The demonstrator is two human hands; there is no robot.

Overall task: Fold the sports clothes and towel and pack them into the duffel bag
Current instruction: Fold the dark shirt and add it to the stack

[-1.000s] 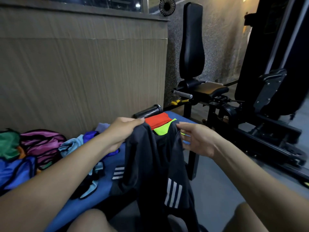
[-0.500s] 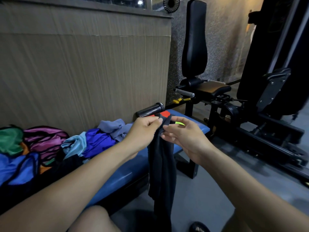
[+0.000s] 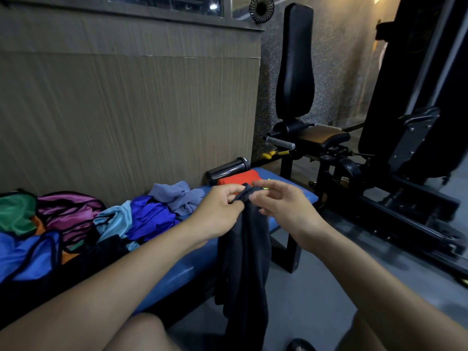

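— Where is the garment?

— The dark garment hangs at centre frame, bunched at its top edge and dropping in a narrow column towards the lower middle, in front of the blue bench. The left hand pinches the gathered top between thumb and fingers; the right hand pinches the same bunch from the other side, knuckles almost touching the left.

— So how should the fold go?

— I judge it needs spreading first: draw the hands apart along the top edge until the cloth hangs flat, then lay it on the bare bench seat and fold there. Folding it while twisted would likely trap creases.

— What surrounds it?

— Just behind the hands lies an orange folded piece with a black bottle beside it. Left of centre, loose clothes sit heaped; at the far left edge bright fabric fills what may be the duffel bag, though I cannot tell for sure.
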